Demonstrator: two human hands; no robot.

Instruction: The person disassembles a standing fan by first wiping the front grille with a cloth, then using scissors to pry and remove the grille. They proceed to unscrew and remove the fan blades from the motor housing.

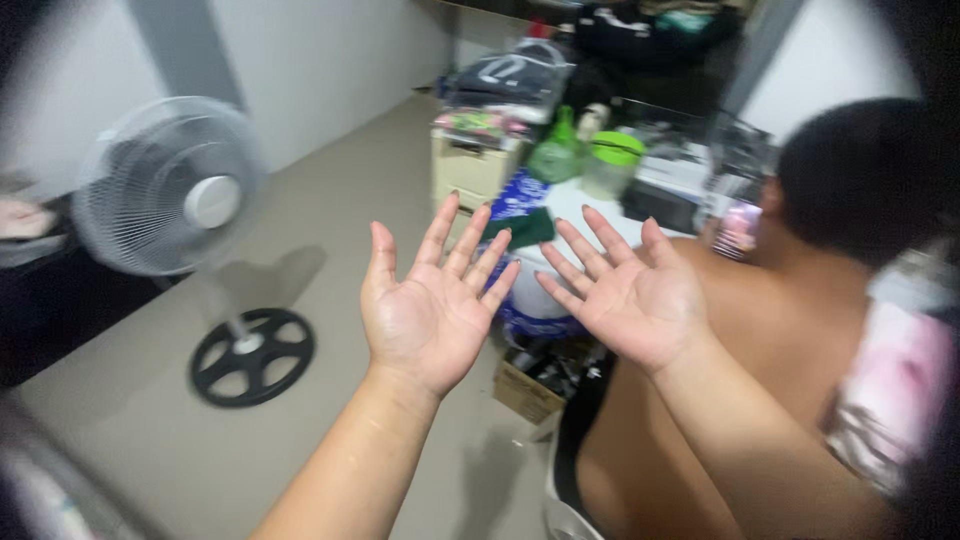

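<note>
Palms up: left hand [432, 312] and right hand [632, 298] both spread fully open, holding nothing, side by side above the floor [330, 220], standing fan [175, 190] to the left.

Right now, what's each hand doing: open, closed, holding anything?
Left hand: open, palm up, fingers spread, holding nothing.
Right hand: open, palm up, fingers spread, holding nothing.

even indoor light, blurred dark edges
</note>
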